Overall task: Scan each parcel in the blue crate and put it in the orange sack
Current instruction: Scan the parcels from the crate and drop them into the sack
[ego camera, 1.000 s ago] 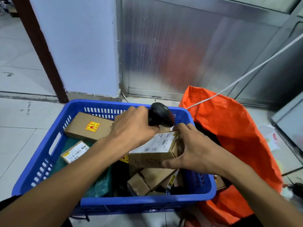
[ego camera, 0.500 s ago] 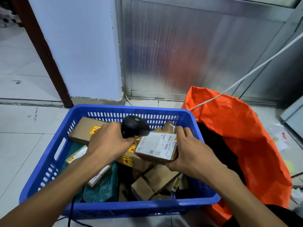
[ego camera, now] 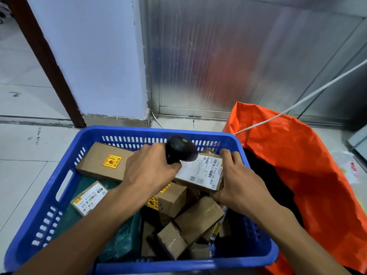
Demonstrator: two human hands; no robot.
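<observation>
A blue crate (ego camera: 59,187) on the floor holds several cardboard parcels and a green plastic mailer (ego camera: 123,237). My right hand (ego camera: 236,179) grips a small cardboard parcel (ego camera: 200,172) by its right end, white label facing up, above the crate's right side. My left hand (ego camera: 149,171) holds a black barcode scanner (ego camera: 180,148) with its head just over the label's left edge. The orange sack (ego camera: 297,165) stands open immediately right of the crate, its inside dark.
A long box with a yellow-red sticker (ego camera: 105,160) lies at the crate's back left, and a small labelled box (ego camera: 89,197) rests on the mailer. A white cord (ego camera: 297,102) runs to the sack. A white pillar and metal wall stand behind.
The scanner in my left hand has swung from left of the parcel back over its label. My right hand keeps holding the parcel, now with the label turned flatter toward me.
</observation>
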